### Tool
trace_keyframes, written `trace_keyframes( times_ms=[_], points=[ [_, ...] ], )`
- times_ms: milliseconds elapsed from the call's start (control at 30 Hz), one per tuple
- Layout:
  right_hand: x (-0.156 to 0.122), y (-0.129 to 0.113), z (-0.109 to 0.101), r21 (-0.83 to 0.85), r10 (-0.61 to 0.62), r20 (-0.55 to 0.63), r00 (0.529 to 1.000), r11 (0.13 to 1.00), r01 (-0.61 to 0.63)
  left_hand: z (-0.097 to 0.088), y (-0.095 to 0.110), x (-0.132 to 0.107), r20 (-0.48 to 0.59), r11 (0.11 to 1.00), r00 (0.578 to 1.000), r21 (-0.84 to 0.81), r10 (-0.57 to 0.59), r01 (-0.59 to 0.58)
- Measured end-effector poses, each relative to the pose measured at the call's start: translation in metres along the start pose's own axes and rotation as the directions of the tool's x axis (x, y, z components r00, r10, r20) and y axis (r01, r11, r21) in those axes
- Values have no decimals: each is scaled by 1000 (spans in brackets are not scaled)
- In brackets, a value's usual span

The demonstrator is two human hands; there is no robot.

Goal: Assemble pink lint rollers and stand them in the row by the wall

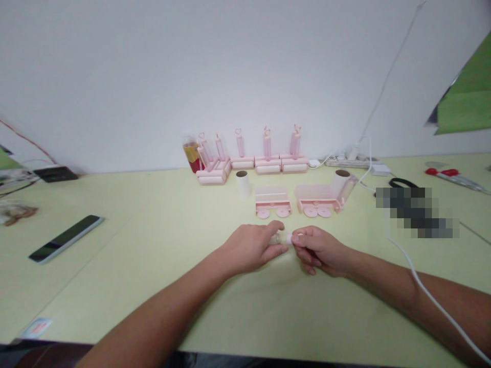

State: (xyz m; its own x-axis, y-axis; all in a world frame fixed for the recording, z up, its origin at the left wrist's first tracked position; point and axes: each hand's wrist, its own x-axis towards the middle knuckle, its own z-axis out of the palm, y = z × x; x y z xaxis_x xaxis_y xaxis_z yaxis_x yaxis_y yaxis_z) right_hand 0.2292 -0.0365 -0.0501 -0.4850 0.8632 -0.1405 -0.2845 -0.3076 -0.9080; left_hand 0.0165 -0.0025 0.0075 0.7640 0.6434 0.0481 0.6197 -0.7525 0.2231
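My left hand [247,248] is closed around a short clear tube [275,238], its thumb and fingers on either side. At the tube's right end sits a small pale pink end piece [289,239], pinched by the fingertips of my right hand [322,250]. Just beyond my hands lie two opened pink lint roller cases, one in the middle [273,206] and one to its right [315,193]. Flat pink discs [263,214] rest at their near edges. A white sticky-paper roll [243,186] stands upright behind the middle case, and another [340,181] beside the right one.
Several pink lint rollers [268,166] with upright clear handles line the wall. A red and yellow packet [193,155] leans there. Left lies a phone [65,237]; right, a power strip [351,162], red-handled scissors [443,172] and a white cable [433,296] crossing my right forearm.
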Motion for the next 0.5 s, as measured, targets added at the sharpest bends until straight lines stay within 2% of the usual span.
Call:
trace_keyframes(
  times_ms=[100,200,400,500],
  points=[
    [3,1,0,-38,-32,-60,998,999,30,-3,-11,0,-37,989,996,-128,-79,74],
    [5,3,-1,-110,-28,-56,998,994,22,-9,-28,0,-98,964,985,-239,-140,113],
    [4,5,-5,-165,-23,-27,999,986,19,-22,-71,4,-241,923,912,-281,-331,261],
    [4,5,-6,-179,-25,-22,999,984,21,-32,-87,7,-172,856,878,-365,-448,365]
  ],
)
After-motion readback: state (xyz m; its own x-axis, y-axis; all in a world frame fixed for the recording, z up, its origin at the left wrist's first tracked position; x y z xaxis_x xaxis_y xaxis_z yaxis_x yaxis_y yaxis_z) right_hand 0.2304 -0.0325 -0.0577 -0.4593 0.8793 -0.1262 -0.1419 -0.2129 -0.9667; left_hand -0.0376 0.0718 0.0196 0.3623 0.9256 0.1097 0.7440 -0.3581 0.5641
